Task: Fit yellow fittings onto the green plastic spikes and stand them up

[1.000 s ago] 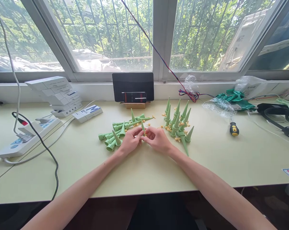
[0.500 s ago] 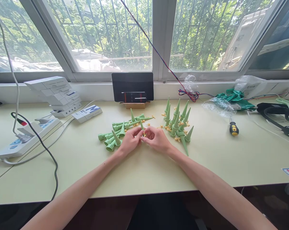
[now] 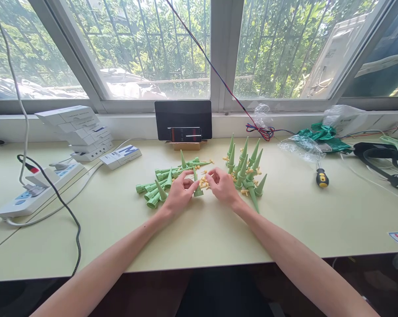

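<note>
My left hand (image 3: 180, 191) is closed on a green plastic watering spike (image 3: 198, 190), its tip pointing up and away. Close by on the right, my right hand (image 3: 222, 187) has its thumb and fingers drawn together beside small yellow valves (image 3: 204, 184). Whether a valve is between those fingertips is too small to make out. Left of my left hand lie several green spikes (image 3: 151, 193), some flat with their hollow ends toward me. Beyond my right hand stands a group of spikes (image 3: 241, 171) with yellow valves fitted, and one of them (image 3: 253, 200) points toward me.
A phone (image 3: 185, 134) leans on a stand before a dark tablet (image 3: 182, 112). White boxes (image 3: 83, 132) and a power strip (image 3: 37, 189) with cables occupy the left. Toward the right are a screwdriver (image 3: 322, 177), plastic wrap (image 3: 301, 147) and a black headset (image 3: 383, 163).
My right hand has moved slightly right, away from the left one, uncovering the yellow valves between them. The spike in my left hand shows more fully now.
</note>
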The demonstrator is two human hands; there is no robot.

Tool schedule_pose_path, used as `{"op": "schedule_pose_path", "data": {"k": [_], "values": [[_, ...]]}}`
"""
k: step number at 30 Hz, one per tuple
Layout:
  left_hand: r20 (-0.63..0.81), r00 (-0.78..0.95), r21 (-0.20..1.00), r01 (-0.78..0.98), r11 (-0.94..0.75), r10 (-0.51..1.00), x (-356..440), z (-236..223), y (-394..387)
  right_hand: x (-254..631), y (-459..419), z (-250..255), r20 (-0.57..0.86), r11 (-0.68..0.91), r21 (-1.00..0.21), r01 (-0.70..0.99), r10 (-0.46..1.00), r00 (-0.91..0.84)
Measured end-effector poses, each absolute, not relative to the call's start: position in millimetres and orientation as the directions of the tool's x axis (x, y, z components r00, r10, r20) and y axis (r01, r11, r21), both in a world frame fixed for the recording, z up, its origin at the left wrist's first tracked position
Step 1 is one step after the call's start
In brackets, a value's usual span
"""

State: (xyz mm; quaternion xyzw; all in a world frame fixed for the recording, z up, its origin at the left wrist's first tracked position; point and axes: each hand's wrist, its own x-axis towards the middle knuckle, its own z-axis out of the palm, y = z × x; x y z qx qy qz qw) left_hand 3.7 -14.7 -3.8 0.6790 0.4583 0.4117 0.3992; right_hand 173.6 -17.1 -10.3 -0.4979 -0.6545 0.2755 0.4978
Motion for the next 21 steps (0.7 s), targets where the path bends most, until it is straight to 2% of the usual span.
{"op": "schedule_pose_path", "data": {"k": [8, 21], "values": [[0.211, 0.270, 0.781, 0.531, -0.328, 0.940, 4, -5, -16, 182, -9, -19, 0.442, 0.363, -0.778, 0.513, 0.896, 0.036], [0.194, 0.226, 0.706, 0.644, -0.296, 0.955, 1, -9, -11, 180, -7, -20, 0.408, 0.317, -0.723, 0.613, 0.913, 0.009]]}}
